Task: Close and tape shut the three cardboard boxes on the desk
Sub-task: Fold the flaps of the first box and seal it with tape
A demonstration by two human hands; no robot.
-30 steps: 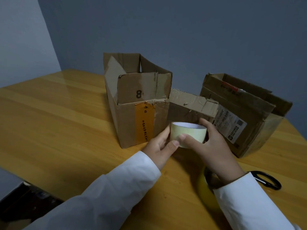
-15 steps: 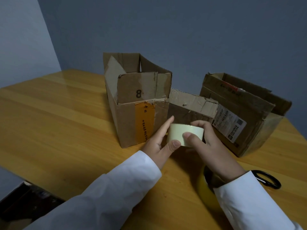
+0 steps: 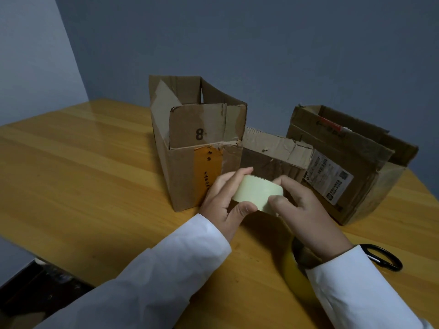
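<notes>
Three boxes: a tall brown cardboard box marked "8" with an orange tape strip, a low brown cardboard box with a ragged flap between the other two, and a wide brown cardboard box with a white shipping label stand on the yellow wooden desk, all with flaps up and no fresh tape on them.
Step in hand: by the look of it, readying the tape before any box is closed; the task appears barely begun.
Tape: a pale cream roll of tape is held above the desk, just in front of the low box.
Left hand: curled round the roll's left side, thumb under its near edge, fingers over the far rim.
Right hand: thumb pressed on the roll's outer face, fingers round the far side; probably feeling for the loose end, though no free end is visible.
Next move: likely calls for lifting the tape's end with a nail, then folding one box's flaps flat.
Nearby: black-handled scissors lie by the right sleeve; a yellow rounded object, partly hidden, sits under the right wrist.
</notes>
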